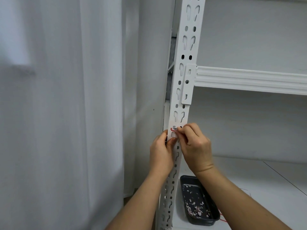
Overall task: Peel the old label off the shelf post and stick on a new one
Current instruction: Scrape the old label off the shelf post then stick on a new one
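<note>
1. The right hand [194, 143] covers most of the label [173, 132]; its print is unreadable.
2. The tray [187, 180] is partly behind the right forearm.
3. The shelf post [182, 77] runs past the top and bottom edges.

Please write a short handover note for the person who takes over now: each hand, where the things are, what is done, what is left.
Left hand: grips the left edge of the shelf post, thumb on the front.
Right hand: fingertips pinch at the label, a white piece with red lines, on the post front.
Dark tray: on the lower shelf, right of the post, holding small paper scraps.
Done: some scraps are already in the tray.
Unclear: whether this label is the old one coming off or a new one going on.
Left: finish this label.
</note>
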